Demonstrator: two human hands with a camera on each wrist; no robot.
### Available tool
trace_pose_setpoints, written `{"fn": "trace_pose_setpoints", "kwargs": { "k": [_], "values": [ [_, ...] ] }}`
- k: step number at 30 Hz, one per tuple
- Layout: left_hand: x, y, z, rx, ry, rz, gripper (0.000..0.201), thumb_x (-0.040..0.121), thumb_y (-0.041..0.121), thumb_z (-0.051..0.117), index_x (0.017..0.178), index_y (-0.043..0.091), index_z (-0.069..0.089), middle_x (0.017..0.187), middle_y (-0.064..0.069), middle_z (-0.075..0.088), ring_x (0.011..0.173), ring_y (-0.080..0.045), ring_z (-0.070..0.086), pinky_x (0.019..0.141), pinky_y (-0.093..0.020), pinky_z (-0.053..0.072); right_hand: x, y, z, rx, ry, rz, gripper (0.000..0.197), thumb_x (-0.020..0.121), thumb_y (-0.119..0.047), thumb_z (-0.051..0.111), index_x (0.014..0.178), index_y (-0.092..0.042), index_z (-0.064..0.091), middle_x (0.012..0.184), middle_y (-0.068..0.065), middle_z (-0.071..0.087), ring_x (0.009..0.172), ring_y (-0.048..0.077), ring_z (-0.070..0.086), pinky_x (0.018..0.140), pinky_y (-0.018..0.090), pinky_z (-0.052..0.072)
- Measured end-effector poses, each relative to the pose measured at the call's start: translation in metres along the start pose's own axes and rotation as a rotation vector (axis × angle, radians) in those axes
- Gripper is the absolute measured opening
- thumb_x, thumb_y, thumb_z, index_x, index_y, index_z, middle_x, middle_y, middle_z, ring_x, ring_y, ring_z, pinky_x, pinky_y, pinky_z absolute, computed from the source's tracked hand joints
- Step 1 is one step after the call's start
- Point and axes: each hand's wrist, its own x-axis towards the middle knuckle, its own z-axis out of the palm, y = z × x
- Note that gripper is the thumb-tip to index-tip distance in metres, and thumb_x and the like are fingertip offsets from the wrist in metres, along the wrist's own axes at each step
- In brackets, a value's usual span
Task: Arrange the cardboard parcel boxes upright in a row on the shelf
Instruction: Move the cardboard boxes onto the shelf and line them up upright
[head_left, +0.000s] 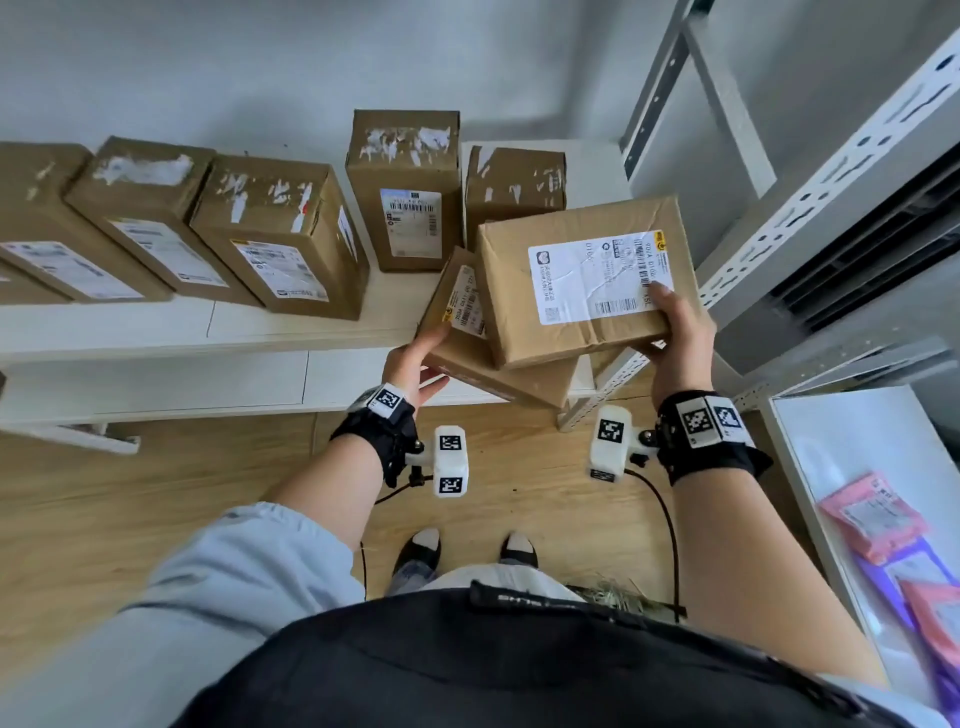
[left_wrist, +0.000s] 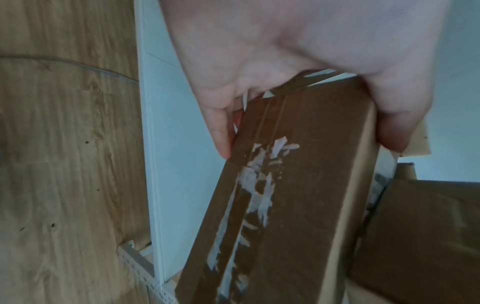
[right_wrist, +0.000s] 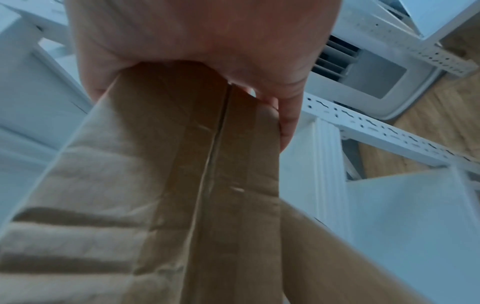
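Note:
Several cardboard parcel boxes stand upright in a row on the white shelf (head_left: 260, 332), among them a tall box (head_left: 405, 192) and a shorter one (head_left: 514, 182) at the right end. My right hand (head_left: 675, 338) grips the near corner of a labelled box (head_left: 582, 280), held tilted over the shelf's right end, thumb on its label. In the right wrist view this box's taped side (right_wrist: 182, 185) runs away from my palm. My left hand (head_left: 415, 358) grips the near end of a lower box (head_left: 467, 332), whose torn-tape face (left_wrist: 272, 205) fills the left wrist view.
A grey slotted metal upright (head_left: 831, 197) and rack frame rise close on the right. A white table (head_left: 852, 452) at the right holds pink and purple mailer bags (head_left: 878, 519). Below me are the wood floor (head_left: 156, 493) and my feet.

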Motion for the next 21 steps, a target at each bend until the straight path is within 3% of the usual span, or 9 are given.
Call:
{"fn": "trace_pose_setpoints", "kwargs": {
  "k": [3, 6, 8, 9, 11, 14, 18, 21],
  "values": [
    [-0.009, 0.007, 0.000, 0.066, 0.011, 0.067, 0.064, 0.056, 0.051, 0.083, 0.107, 0.017, 0.068, 0.108, -0.006, 0.063, 0.112, -0.029, 0.059, 0.092, -0.039, 0.055, 0.007, -0.023, -0.013, -0.001, -0.068, -0.091, 0.032, 0.076, -0.024, 0.069, 0.105, -0.011, 0.068, 0.086, -0.001, 0.071, 0.080, 0.017, 0.068, 0.072, 0.032, 0.055],
    [-0.017, 0.016, 0.005, 0.149, 0.096, 0.142, 0.088, 0.044, 0.060, 0.084, 0.115, 0.012, 0.064, 0.103, -0.004, 0.065, 0.106, -0.025, 0.061, 0.086, -0.039, 0.054, 0.019, -0.045, -0.032, -0.020, -0.093, -0.159, 0.043, 0.074, -0.020, 0.076, 0.114, -0.008, 0.069, 0.098, 0.008, 0.073, 0.092, 0.029, 0.069, 0.091, 0.052, 0.054],
    [-0.022, 0.021, 0.011, 0.176, 0.139, 0.215, 0.091, 0.043, 0.061, 0.084, 0.116, 0.012, 0.061, 0.101, -0.003, 0.065, 0.101, -0.024, 0.062, 0.078, -0.033, 0.050, 0.023, -0.060, -0.041, -0.080, -0.096, -0.198, 0.052, 0.067, -0.026, 0.086, 0.116, -0.021, 0.071, 0.116, 0.012, 0.070, 0.105, 0.034, 0.068, 0.095, 0.058, 0.052],
    [-0.026, 0.026, 0.015, 0.175, 0.155, 0.248, 0.088, 0.045, 0.059, 0.084, 0.118, 0.015, 0.059, 0.106, -0.003, 0.065, 0.102, -0.023, 0.062, 0.077, -0.031, 0.047, 0.024, -0.067, -0.044, -0.120, -0.098, -0.219, 0.055, 0.061, -0.033, 0.090, 0.113, -0.030, 0.072, 0.125, 0.010, 0.065, 0.110, 0.032, 0.066, 0.095, 0.055, 0.053],
    [-0.033, 0.035, 0.024, 0.172, 0.173, 0.329, 0.089, 0.047, 0.055, 0.086, 0.124, 0.023, 0.054, 0.121, 0.000, 0.061, 0.109, -0.018, 0.060, 0.089, -0.032, 0.048, 0.022, -0.084, -0.047, -0.252, -0.101, -0.288, 0.059, 0.056, -0.039, 0.090, 0.112, -0.038, 0.071, 0.136, 0.001, 0.055, 0.119, 0.020, 0.061, 0.097, 0.044, 0.054],
    [-0.043, 0.048, 0.033, 0.223, 0.175, 0.425, 0.102, 0.048, 0.055, 0.087, 0.137, 0.028, 0.048, 0.135, 0.004, 0.053, 0.120, -0.017, 0.052, 0.105, -0.039, 0.042, 0.023, -0.105, -0.052, -0.397, -0.116, -0.384, 0.072, 0.060, -0.038, 0.083, 0.129, -0.024, 0.064, 0.143, -0.003, 0.046, 0.124, 0.011, 0.054, 0.102, 0.033, 0.051],
    [-0.049, 0.063, 0.038, 0.307, 0.154, 0.508, 0.098, 0.051, 0.054, 0.087, 0.138, 0.034, 0.047, 0.140, 0.007, 0.049, 0.121, -0.015, 0.047, 0.106, -0.040, 0.037, 0.026, -0.125, -0.057, -0.612, -0.132, -0.451, 0.084, 0.058, -0.036, 0.083, 0.137, -0.025, 0.057, 0.150, 0.000, 0.039, 0.132, 0.016, 0.044, 0.110, 0.042, 0.044],
    [-0.052, 0.075, 0.040, 0.333, 0.128, 0.534, 0.096, 0.053, 0.051, 0.086, 0.139, 0.034, 0.047, 0.145, 0.004, 0.046, 0.125, -0.015, 0.044, 0.105, -0.039, 0.036, 0.026, -0.134, -0.049, -0.948, -0.179, -0.500, 0.090, 0.065, -0.030, 0.086, 0.146, -0.027, 0.045, 0.157, 0.003, 0.029, 0.143, 0.026, 0.023, 0.118, 0.052, 0.027]
  ]
}}
